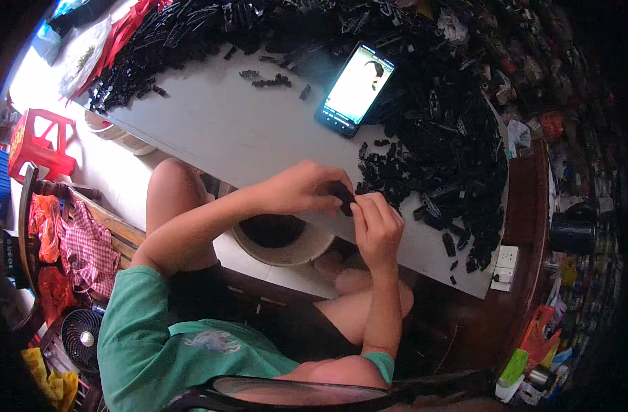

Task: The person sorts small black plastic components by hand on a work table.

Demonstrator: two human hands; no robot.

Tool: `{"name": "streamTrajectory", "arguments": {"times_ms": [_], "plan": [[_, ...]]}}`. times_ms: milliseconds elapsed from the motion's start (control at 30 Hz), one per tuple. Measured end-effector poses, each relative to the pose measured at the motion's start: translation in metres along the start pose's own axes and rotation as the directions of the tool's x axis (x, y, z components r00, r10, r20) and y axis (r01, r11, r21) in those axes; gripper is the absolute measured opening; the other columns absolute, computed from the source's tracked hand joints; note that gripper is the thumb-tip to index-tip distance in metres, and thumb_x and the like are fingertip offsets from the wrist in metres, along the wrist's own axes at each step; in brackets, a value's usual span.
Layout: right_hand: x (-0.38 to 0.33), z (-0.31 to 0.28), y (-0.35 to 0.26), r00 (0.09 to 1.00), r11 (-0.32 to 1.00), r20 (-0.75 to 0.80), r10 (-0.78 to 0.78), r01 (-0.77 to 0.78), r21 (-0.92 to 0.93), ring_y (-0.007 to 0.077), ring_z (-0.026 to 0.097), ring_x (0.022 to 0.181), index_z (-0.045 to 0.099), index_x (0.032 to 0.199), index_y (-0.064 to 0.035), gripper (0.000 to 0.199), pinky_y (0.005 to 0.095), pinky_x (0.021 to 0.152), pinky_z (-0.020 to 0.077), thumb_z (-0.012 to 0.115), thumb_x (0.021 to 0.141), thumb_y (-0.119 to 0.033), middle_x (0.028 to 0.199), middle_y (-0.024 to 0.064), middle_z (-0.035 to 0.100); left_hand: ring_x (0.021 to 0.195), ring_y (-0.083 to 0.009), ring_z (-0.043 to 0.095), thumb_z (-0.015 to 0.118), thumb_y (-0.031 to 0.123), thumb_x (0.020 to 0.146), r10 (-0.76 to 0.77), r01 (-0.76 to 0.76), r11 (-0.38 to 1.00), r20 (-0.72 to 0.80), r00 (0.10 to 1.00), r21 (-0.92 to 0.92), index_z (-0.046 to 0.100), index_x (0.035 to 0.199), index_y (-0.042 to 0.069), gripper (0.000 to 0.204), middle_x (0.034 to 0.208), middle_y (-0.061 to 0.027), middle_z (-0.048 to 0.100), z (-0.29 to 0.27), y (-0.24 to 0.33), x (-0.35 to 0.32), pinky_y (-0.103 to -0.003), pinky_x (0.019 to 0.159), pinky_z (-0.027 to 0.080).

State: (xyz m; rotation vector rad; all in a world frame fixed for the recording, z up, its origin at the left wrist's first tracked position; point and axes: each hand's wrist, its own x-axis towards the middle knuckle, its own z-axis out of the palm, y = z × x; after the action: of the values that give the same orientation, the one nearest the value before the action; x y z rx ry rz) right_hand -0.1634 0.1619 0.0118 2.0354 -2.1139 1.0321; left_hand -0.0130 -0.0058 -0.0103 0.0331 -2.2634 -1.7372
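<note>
Between my two hands, just over the table's near edge, is a small black plastic part. My left hand has its thumb and fingers closed round the part. From the other side my right hand pinches at it with bent fingers; the fingertips of both hands nearly meet. The part's exact shape is mostly hidden by the fingers. Close beyond my right hand lies a heap of small black plastic pieces on the white table.
A lit phone leans against the black heap. More black parts pile along the far side. Below the table edge stands a pale bucket with dark contents. Left are a red stool, a wooden chair and a fan.
</note>
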Motion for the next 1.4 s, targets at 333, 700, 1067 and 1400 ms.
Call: {"name": "streamTrajectory", "arguments": {"times_ms": [333, 700, 1067, 1400], "plan": [[0.000, 0.001, 0.002, 0.996, 0.983, -0.083, 0.009, -0.024, -0.180, 0.0323, 0.063, 0.072, 0.062, 0.089, -0.0047, 0.011, 0.0417, 0.062, 0.0489, 0.069, 0.088, -0.013, 0.088, 0.0104, 0.060, 0.085, -0.0166, 0.068, 0.068, 0.018, 0.093, -0.092, 0.092, 0.995, 0.002, 0.996, -0.039, 0.062, 0.113, -0.003, 0.029, 0.094, -0.0141, 0.070, 0.004, 0.009, -0.002, -0.031, 0.075, 0.053], [0.010, 0.005, -0.009, 0.995, 0.996, -0.070, -0.074, 0.078, 0.052, 0.0336, 0.066, 0.092, 0.065, 0.102, -0.0010, 0.022, 0.0404, 0.080, 0.0538, 0.066, 0.082, 0.007, 0.104, 0.0139, 0.065, 0.082, -0.0160, 0.069, 0.064, 0.023, 0.098, -0.049, 0.048, 0.999, -0.021, 0.999, -0.013, 0.062, 0.115, -0.003, 0.031, 0.089, -0.0112, 0.070, 0.007, 0.003, -0.004, -0.032, 0.075, 0.054], [0.003, 0.003, -0.004, 0.984, 0.988, -0.084, -0.154, 0.156, 0.016, 0.0285, 0.066, 0.083, 0.069, 0.094, -0.0004, 0.022, 0.0365, 0.073, 0.0541, 0.074, 0.075, 0.009, 0.093, 0.0117, 0.066, 0.078, -0.0160, 0.069, 0.065, 0.018, 0.096, -0.108, 0.079, 0.947, -0.077, 0.991, -0.310, 0.065, 0.105, -0.003, 0.023, 0.084, -0.0109, 0.069, 0.010, 0.004, -0.002, -0.031, 0.071, 0.054], [0.002, 0.002, -0.003, 0.995, 0.997, -0.063, -0.071, 0.073, 0.025, 0.0270, 0.063, 0.079, 0.065, 0.104, 0.0013, 0.023, 0.0343, 0.071, 0.0513, 0.071, 0.081, 0.002, 0.090, 0.0112, 0.064, 0.074, -0.0182, 0.069, 0.068, 0.014, 0.090, -0.037, 0.030, 0.998, -0.162, 0.986, -0.048, 0.066, 0.104, 0.000, 0.020, 0.088, -0.0133, 0.071, 0.010, 0.011, -0.001, -0.031, 0.072, 0.054]]}}
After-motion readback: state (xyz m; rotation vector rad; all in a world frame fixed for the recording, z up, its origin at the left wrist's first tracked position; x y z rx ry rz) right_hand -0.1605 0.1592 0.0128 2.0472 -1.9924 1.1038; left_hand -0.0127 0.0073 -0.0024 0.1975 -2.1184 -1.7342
